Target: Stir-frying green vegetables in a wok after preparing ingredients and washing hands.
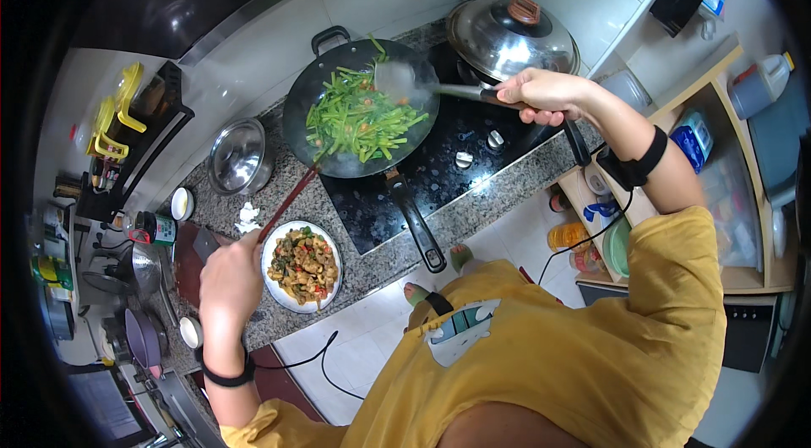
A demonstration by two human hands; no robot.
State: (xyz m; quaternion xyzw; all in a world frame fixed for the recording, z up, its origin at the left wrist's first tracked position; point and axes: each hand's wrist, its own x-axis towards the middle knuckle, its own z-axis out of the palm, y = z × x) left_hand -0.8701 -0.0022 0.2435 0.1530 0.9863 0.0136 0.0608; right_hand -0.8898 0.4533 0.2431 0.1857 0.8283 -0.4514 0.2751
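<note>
Green vegetable stems with bits of red and orange lie in a dark wok (298,112) on the black stove top, and steam rises from them. My right hand (538,96) grips the handle of a metal spatula (459,92), whose blade is in the wok at the right side of the stems (355,115). In my left hand (233,277) is a pair of reddish chopsticks (288,204), their tips at the wok's near left edge. A white plate (269,286) of cooked diced food with red and green pieces stands beside my left hand.
A second pan under a domed metal lid (513,36) sits at the back right of the stove (405,220). The wok's long handle (415,220) juts past the counter edge. Left are a metal bowl (237,156), small white bowls (182,204) and a cleaver (206,244). Black cables (298,362) hang from my wrist and forearm.
</note>
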